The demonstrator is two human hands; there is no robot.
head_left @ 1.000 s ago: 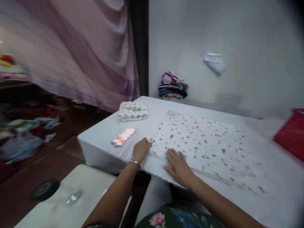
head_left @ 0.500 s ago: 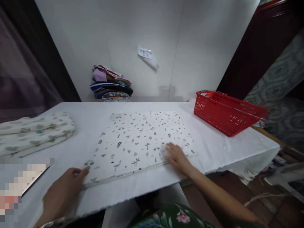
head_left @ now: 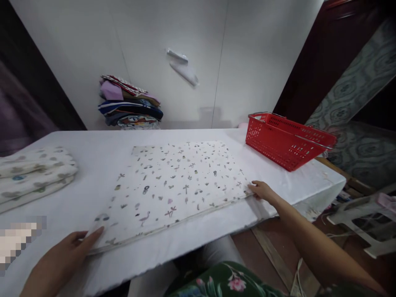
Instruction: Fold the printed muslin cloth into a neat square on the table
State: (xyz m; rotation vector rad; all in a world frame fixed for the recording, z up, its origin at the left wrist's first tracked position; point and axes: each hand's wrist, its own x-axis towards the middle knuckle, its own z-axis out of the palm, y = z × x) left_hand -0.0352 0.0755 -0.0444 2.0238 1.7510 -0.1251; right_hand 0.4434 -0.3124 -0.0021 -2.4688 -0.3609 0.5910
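Observation:
A white cloth with small printed figures [head_left: 176, 181] lies flat on the white-covered table [head_left: 102, 156]. My left hand [head_left: 66, 255] rests at the cloth's near left corner, fingers stretched out flat on it. My right hand [head_left: 262, 190] touches the cloth's near right corner, its fingers lying low against the edge. Neither hand lifts the cloth.
A folded patterned cloth pile [head_left: 32, 175] sits at the table's left. A stack of coloured folded clothes [head_left: 128, 103] stands against the back wall. A red plastic basket [head_left: 286, 138] rests at the table's right end. A white plastic stool [head_left: 361, 214] stands on the floor to the right.
My view has swung right from the table's left end. My right hand has slid along the cloth's near edge to its right corner; my left hand stays at the left corner.

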